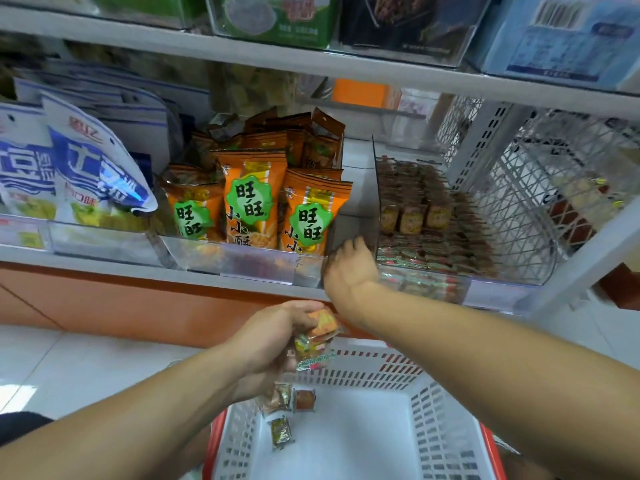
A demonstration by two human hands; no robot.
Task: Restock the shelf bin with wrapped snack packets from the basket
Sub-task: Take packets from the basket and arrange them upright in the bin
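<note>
Head view, left hand: the left hand (277, 336) hangs above the basket's far rim, fingers curled round a small bunch of wrapped snack packets (317, 342); it seems to serve as a reserve, so the other hand can take packets one by one without bending to the basket.
Head view, right hand: the right hand (349, 268) reaches up to the shelf edge, at the near left corner of the clear bin. Its fingers are blurred and turned away, so I cannot tell whether they pinch a packet or are spread.
Head view, shelf bin: the clear shelf bin (498, 292) stands at the right of the shelf (104, 263), already holding rows of small packets, some upright, some flat, with room near the front.
Head view, basket: the white basket (446, 407) with red rim sits low, directly under the hands; three loose packets (282, 432) lie on its floor, so the restocking looks nearly done.
Head view, neighbours: orange snack bags (254, 206) fill the bin just to the left, and blue-and-white bags (97, 174) stand further left.
Likely step: passing held packets into the bin.
</note>
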